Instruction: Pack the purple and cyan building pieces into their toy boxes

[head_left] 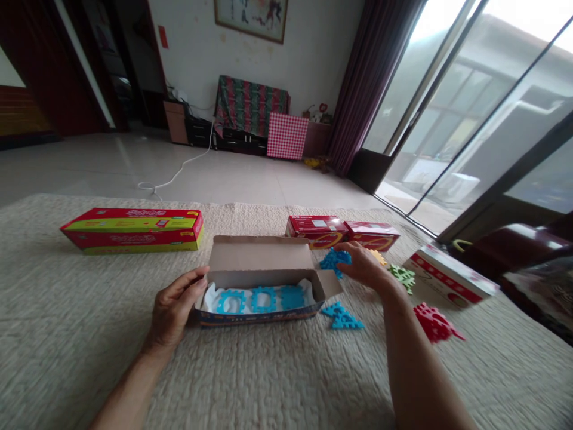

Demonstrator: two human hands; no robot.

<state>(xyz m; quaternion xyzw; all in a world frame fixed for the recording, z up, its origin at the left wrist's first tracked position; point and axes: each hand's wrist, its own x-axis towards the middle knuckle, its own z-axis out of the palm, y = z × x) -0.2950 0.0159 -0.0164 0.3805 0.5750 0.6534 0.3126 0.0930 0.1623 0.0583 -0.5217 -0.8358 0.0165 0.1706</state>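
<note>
An open cardboard box (259, 319) lies on the pale quilted cover, its lid flap (262, 255) folded back. Inside, three blue toothed puzzle pieces (293, 297) rest in a row on white lining. My left hand (173, 307) grips the box's left end, thumb and fingers at the rim. At the right, my right hand (364, 266) has its finger and thumb around the edge of a blue toothed piece in a small pile (330, 261). More blue triangular pieces (344, 318) lie just right of the box. Beyond my right wrist are green (403, 277) and red toothed pieces (432, 322).
A long red and yellow-green box (134, 230) stands at back left. Two red boxes (316, 226) sit behind the blue pile, with a yellow piece (377, 257) near them. A white and red box (452, 273) lies at right. A white cable (188, 160) crosses the floor.
</note>
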